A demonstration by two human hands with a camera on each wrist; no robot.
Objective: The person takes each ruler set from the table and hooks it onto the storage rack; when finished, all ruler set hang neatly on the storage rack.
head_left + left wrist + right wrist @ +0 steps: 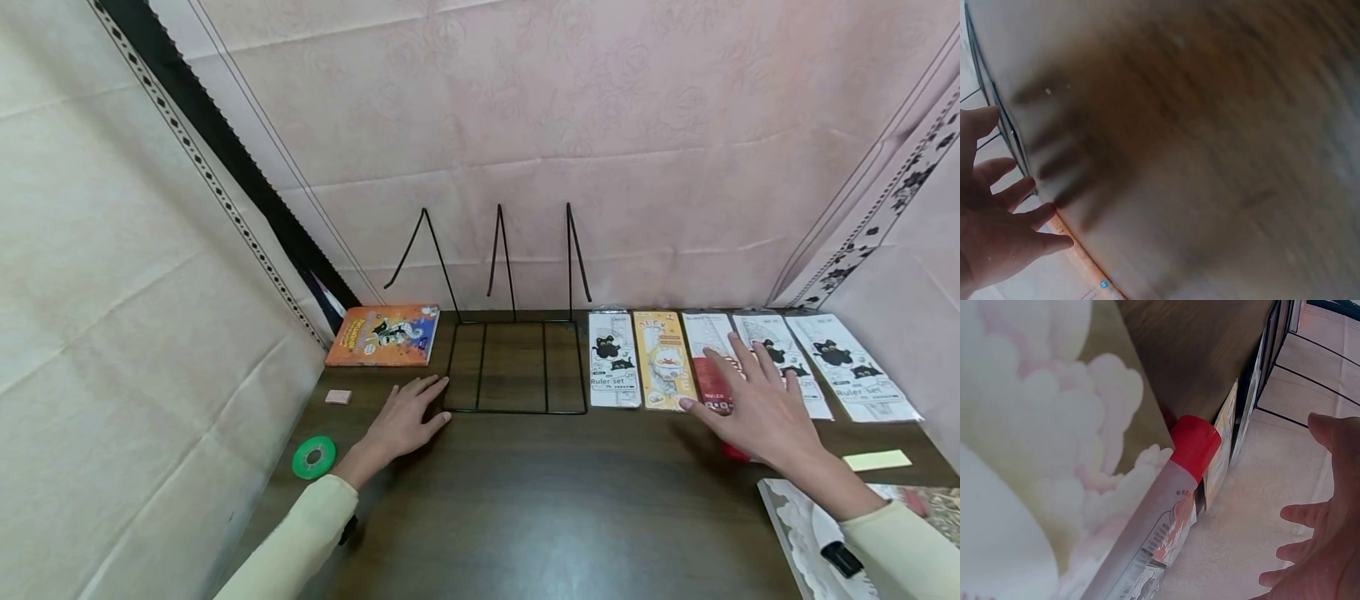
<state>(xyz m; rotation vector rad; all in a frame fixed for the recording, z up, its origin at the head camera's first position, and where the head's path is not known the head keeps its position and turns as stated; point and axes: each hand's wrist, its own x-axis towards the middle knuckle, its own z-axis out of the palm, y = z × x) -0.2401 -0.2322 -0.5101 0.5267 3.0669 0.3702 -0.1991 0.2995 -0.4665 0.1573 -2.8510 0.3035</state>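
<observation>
My left hand (pixel 405 417), fingers spread and relaxed, is at the left side of a black wire rack (pixel 517 412) with three upright prongs; it holds nothing. Behind that hand lies an orange book (pixel 386 337) with a cartoon cover. My right hand (pixel 765 408) hovers with spread fingers over flat packets on the right, overlapping a red-and-white packet (pixel 716 383) and a white packet (pixel 783 354). Nothing is in its grasp. In the right wrist view, a clear tube with a red cap (pixel 1196 447) lies near that hand; the hand mostly hides it in the head view.
A white ruler set packet (pixel 613 375) and a yellow packet (pixel 666 367) lie beside the rack; another ruler set packet (pixel 855 367) is at far right. A green tape roll (pixel 303 461) and a small pink eraser (pixel 338 397) lie left. A pale yellow strip (pixel 877 461) lies right.
</observation>
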